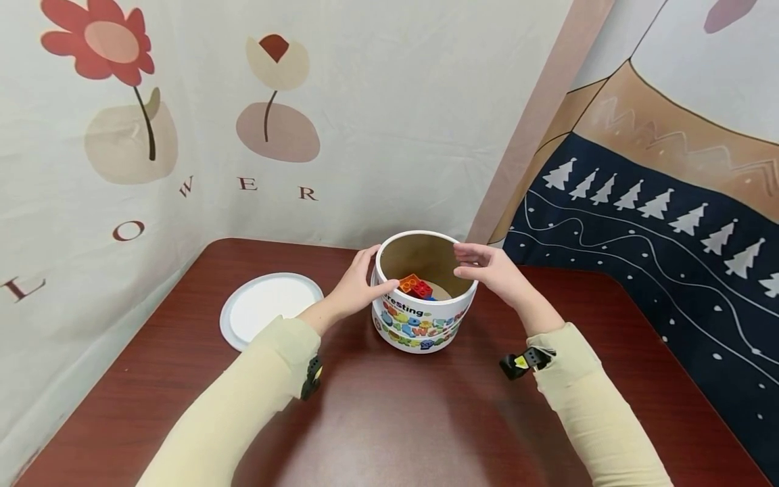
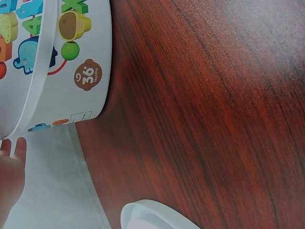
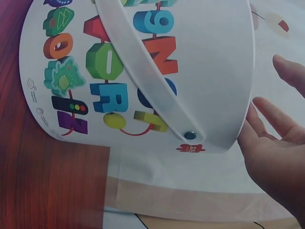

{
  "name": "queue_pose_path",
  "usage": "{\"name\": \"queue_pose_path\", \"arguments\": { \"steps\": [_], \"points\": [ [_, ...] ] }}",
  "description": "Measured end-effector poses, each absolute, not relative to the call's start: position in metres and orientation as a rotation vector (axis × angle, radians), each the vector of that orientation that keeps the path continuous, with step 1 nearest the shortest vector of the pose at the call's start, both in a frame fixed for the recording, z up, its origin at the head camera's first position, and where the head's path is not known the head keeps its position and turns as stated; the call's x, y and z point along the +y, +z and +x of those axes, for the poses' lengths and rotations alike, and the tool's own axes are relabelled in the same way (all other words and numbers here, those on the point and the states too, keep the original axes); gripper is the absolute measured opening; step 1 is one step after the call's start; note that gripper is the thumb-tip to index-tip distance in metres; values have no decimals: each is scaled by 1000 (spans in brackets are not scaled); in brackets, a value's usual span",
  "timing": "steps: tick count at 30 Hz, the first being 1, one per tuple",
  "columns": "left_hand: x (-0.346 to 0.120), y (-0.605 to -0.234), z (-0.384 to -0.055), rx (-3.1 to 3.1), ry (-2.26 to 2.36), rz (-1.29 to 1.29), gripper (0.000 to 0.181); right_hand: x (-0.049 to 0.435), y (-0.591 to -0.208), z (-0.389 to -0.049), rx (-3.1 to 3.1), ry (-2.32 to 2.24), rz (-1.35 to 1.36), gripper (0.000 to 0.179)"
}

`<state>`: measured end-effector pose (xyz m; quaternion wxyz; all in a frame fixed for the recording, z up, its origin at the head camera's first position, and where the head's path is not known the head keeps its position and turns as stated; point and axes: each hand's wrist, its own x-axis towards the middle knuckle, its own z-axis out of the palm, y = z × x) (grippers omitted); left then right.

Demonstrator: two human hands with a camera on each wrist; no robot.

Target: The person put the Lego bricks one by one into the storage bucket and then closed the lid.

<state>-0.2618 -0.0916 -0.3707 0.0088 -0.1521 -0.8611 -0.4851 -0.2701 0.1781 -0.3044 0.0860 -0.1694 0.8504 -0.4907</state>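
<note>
A white round bucket (image 1: 417,327) printed with colourful letters and animals stands on the table without its lid. Inside it lie a red toy building block (image 1: 421,289), an orange block (image 1: 408,282) and a bit of something blue. My left hand (image 1: 358,287) rests against the bucket's left side at the rim, thumb and fingers spread; two of its fingertips touch the rim in the left wrist view. At the opposite side my right hand (image 1: 491,269) reaches to the rim with loosely extended fingers, holding nothing. The right wrist view shows the bucket's white handle strap (image 3: 145,71) hanging down.
A round white lid (image 1: 268,304) lies on the dark red wooden table (image 1: 389,419), left of the bucket and partly behind the left forearm. Behind the table hangs a pale cloth (image 1: 389,122) with flowers; a dark blue cloth (image 1: 608,250) with trees hangs at the right.
</note>
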Motion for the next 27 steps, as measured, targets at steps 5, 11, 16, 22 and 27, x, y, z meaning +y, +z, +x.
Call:
{"name": "queue_pose_path", "arguments": {
  "steps": [5,11,16,22,27],
  "points": [
    [-98,-369,-262,-2706,-1514,-490,78,170,-303,-267,2499,-1518,-490,53],
    [-114,-363,-264,-2664,-1558,-484,66,149,-299,-263,2424,-1650,-457,48],
    [-141,-355,-262,-2661,-1501,-437,62,117,-294,-260,2330,-1762,-445,48],
    [-186,-351,-254,-2720,-1429,-357,63,73,-291,-256,2166,-1922,-465,48],
    [-226,-355,-243,-2766,-1351,-274,67,34,-297,-251,2107,-1966,-498,46]
  ]
}}
